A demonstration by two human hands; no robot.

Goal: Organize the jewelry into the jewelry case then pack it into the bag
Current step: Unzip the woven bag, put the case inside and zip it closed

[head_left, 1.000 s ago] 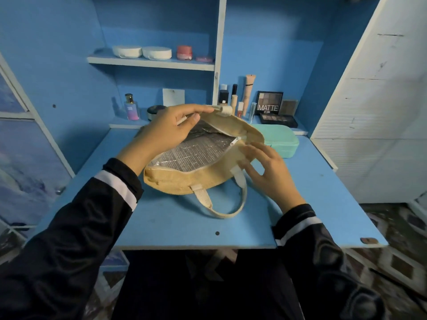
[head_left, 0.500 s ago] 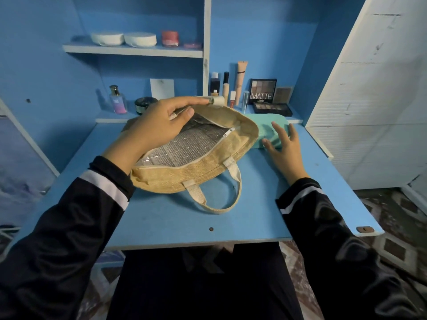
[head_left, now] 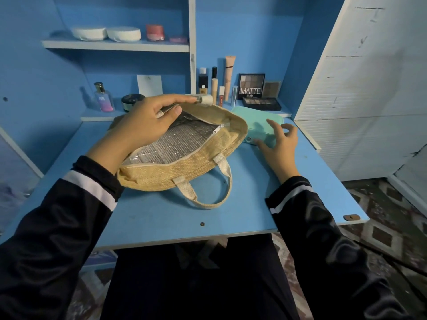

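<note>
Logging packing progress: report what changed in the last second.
The right hand left the bag and moved right to the teal jewelry case, thumb at its front side, fingers spread over the lid, not yet gripping. Unchanged: the left hand holds the bag's far rim open; the case lies closed on the table.

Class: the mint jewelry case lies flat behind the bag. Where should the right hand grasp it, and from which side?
Its free right end, from the near right: the jewelry case lies flat, closed, its left end behind the bag. Likely grip for the right hand: thumb on the near wall, fingers over the lid.
</note>
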